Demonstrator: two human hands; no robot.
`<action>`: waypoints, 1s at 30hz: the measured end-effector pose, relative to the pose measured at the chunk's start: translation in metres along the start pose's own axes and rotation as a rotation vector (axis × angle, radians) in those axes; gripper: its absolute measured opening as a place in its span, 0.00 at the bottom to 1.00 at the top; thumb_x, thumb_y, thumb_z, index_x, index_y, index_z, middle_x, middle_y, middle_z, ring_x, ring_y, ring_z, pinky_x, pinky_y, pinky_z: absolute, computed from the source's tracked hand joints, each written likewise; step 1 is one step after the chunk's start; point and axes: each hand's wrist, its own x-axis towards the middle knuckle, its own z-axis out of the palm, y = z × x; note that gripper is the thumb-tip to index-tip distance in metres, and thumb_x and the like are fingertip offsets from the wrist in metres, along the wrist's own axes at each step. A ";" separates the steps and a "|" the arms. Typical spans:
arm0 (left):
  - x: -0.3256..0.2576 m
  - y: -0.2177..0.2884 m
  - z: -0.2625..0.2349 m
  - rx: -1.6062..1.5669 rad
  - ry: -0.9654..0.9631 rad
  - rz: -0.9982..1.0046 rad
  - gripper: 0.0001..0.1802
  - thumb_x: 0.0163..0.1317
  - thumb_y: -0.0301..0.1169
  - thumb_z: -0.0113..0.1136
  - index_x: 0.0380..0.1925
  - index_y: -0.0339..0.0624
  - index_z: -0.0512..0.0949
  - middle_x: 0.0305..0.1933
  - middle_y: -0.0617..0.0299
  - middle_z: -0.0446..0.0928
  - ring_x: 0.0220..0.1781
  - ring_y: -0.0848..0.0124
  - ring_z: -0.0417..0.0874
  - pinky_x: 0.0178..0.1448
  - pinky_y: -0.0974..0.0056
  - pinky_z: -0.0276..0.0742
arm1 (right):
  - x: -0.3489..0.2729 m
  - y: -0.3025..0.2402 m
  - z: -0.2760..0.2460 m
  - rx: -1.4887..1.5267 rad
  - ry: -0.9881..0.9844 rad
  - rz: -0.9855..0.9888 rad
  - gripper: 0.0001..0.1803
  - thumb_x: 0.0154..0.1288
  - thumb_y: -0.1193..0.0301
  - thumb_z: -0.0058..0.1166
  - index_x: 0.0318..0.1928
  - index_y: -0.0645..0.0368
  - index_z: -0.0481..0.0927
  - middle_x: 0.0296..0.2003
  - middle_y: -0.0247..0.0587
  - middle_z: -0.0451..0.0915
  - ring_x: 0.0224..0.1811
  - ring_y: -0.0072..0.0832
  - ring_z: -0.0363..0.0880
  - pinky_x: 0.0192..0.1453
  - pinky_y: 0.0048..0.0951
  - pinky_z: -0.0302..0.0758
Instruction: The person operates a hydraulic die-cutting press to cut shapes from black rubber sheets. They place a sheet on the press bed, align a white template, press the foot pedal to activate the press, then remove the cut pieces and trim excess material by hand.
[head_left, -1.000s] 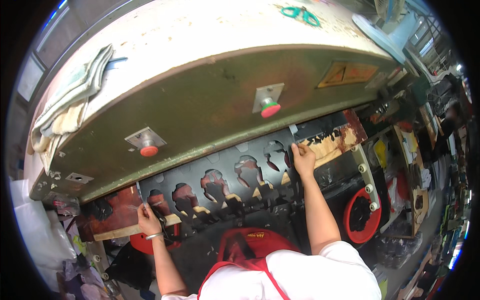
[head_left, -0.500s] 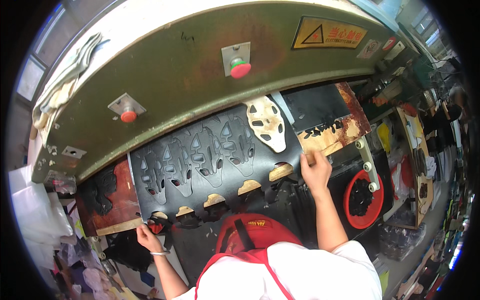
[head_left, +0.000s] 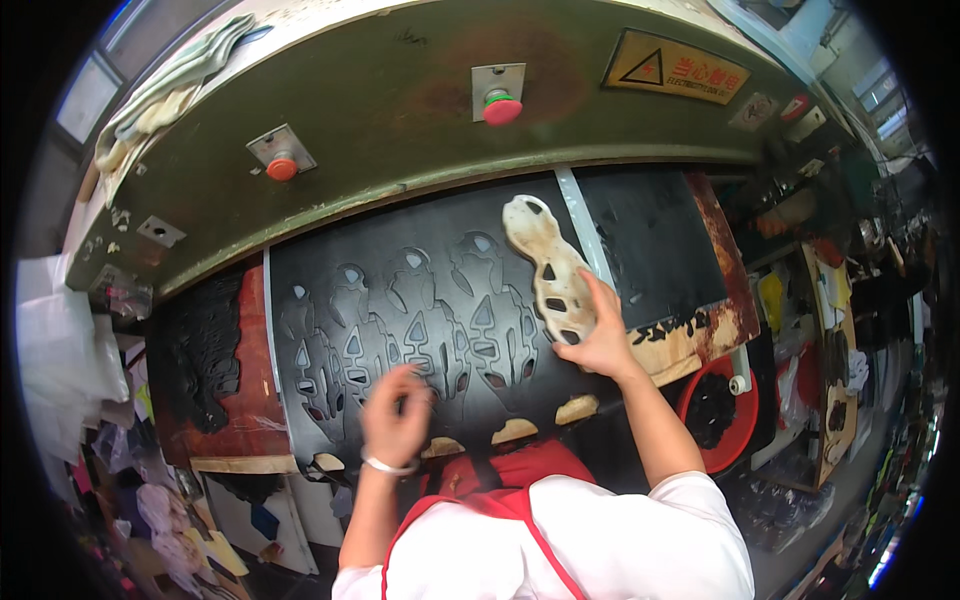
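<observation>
A black sheet [head_left: 650,240] with a row of shoe-shaped cut-outs lies on the worn board under the green press head [head_left: 400,110]. A cream shoe-shaped cutting die [head_left: 548,262] rests on the sheet just right of the last cut-out. My right hand [head_left: 598,338] grips the die's near end, fingers spread over it. My left hand [head_left: 395,415] is blurred with motion above the sheet's near edge, fingers bent. Whether it holds anything cannot be told. Tan cut-outs of the board show along the sheet's near edge.
Two red buttons [head_left: 502,108] [head_left: 282,168] sit on the press front, with a yellow warning sign [head_left: 675,68] to the right. Black scraps [head_left: 205,350] lie on the board's left end. A red tub [head_left: 715,405] stands low at the right. Cloths [head_left: 170,85] lie on top.
The sheet has come further out from under the press. My right hand left the sheet's edge and took the die. My left hand moved from the lower left corner toward the middle.
</observation>
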 end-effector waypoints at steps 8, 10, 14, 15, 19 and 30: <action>0.015 0.097 0.143 -0.630 -0.921 -0.478 0.32 0.69 0.55 0.47 0.28 0.31 0.77 0.20 0.57 0.77 0.22 0.71 0.82 0.25 0.69 0.78 | -0.035 -0.011 -0.053 1.132 -0.065 0.413 0.50 0.48 0.79 0.60 0.72 0.60 0.50 0.48 0.55 0.76 0.47 0.31 0.77 0.52 0.27 0.73; 0.005 0.103 0.159 -0.615 -0.928 -0.518 0.33 0.69 0.55 0.44 0.27 0.31 0.77 0.20 0.57 0.77 0.20 0.71 0.81 0.24 0.70 0.77 | -0.046 -0.009 -0.052 1.150 -0.017 0.481 0.49 0.47 0.78 0.59 0.71 0.63 0.51 0.48 0.54 0.76 0.45 0.30 0.77 0.51 0.26 0.74; -0.026 0.095 0.174 -0.792 -0.803 -0.587 0.26 0.73 0.43 0.43 0.28 0.30 0.78 0.21 0.57 0.78 0.17 0.73 0.79 0.22 0.71 0.75 | -0.058 0.005 -0.053 1.587 0.067 0.382 0.45 0.47 0.76 0.58 0.68 0.65 0.56 0.50 0.51 0.75 0.46 0.31 0.77 0.53 0.28 0.74; -0.032 0.087 0.171 -0.755 -0.832 -0.617 0.24 0.73 0.40 0.45 0.30 0.29 0.78 0.22 0.57 0.79 0.17 0.74 0.78 0.22 0.72 0.75 | -0.063 0.009 -0.053 1.488 0.140 0.352 0.45 0.47 0.76 0.58 0.68 0.65 0.56 0.49 0.51 0.75 0.45 0.31 0.77 0.53 0.27 0.74; -0.053 0.062 0.156 -0.671 -0.863 -0.734 0.23 0.74 0.39 0.42 0.31 0.29 0.77 0.26 0.55 0.80 0.19 0.74 0.79 0.23 0.71 0.76 | -0.088 0.039 -0.068 1.042 0.416 0.350 0.44 0.48 0.77 0.62 0.68 0.59 0.59 0.48 0.45 0.75 0.43 0.26 0.75 0.47 0.22 0.74; -0.028 0.077 0.172 0.329 -0.310 0.754 0.28 0.40 0.30 0.71 0.46 0.46 0.75 0.36 0.62 0.71 0.35 0.62 0.75 0.40 0.60 0.70 | -0.161 0.086 -0.081 -0.543 0.572 0.210 0.41 0.43 0.68 0.71 0.62 0.59 0.69 0.62 0.66 0.57 0.66 0.60 0.53 0.67 0.54 0.58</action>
